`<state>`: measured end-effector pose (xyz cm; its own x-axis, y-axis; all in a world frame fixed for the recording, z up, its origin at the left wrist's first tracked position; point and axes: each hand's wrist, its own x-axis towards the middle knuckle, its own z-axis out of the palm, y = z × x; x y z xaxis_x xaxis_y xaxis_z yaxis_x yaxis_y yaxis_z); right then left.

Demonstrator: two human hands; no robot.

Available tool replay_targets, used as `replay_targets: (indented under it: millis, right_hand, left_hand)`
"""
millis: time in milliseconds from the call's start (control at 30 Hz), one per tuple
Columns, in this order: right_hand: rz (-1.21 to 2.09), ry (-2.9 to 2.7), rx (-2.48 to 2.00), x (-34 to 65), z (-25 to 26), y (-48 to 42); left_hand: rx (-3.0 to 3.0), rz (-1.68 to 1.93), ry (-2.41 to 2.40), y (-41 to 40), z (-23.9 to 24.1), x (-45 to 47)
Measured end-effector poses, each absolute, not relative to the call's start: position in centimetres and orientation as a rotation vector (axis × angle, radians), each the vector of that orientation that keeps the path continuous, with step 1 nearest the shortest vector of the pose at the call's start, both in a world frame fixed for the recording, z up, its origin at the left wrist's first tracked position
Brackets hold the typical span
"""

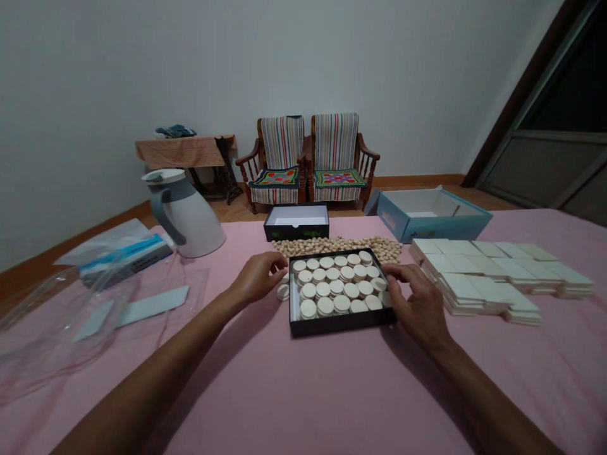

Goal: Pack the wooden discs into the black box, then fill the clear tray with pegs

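Observation:
A shallow black box point(342, 323) with a pale inside lies in front of me, holding rows of stacked round wooden discs point(336, 287). My left hand point(256, 278) is at its left side, fingers curved and apart from the thumb, with no held thing visible. Close by its fingertips, a few loose discs point(283, 292) lie on the cloth against the box's left wall. My right hand point(420, 306) is closed at the box's right wall, thumb and forefinger on its edge. The undersides of both hands are hidden.
Behind the box spread many small wooden pieces point(379, 245) and an empty black box point(296, 233). Square wooden tiles point(474, 262) are stacked right, before a blue box point(431, 226). Left are a white jug point(190, 221), a blue-and-white carton point(126, 258) and clear plastic packaging point(61, 341).

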<state>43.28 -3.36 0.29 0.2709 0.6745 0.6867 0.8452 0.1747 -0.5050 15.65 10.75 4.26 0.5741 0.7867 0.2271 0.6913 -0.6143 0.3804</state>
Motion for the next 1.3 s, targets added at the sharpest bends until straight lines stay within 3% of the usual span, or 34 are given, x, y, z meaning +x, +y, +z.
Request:
replay_targets:
  millis: [200,533,800,933,1300]
  right_hand:
    - [-0.233,-1.474,-1.56,43.3,0.0,-3.3]
    - [-0.263,-1.46,-1.557,43.9,-0.2,-3.2]
    - [-0.269,-1.412,-1.559,44.5,-0.1,-3.0]
    - [-0.27,-1.383,-1.568,44.6,-0.1,-3.0]
    - [-0.272,-1.377,-1.565,44.9,-0.2,-2.7]
  left_hand:
    - [2.545,0.377,1.244,10.3,1.3,14.2]
    - [2.575,0.346,1.308,9.7,0.4,14.8]
    - [2.621,0.539,1.358,10.0,3.7,13.8]
    - [2.646,0.715,1.143,9.1,6.3,17.0]
    - [2.864,0.464,0.757,7.5,5.8,31.2]
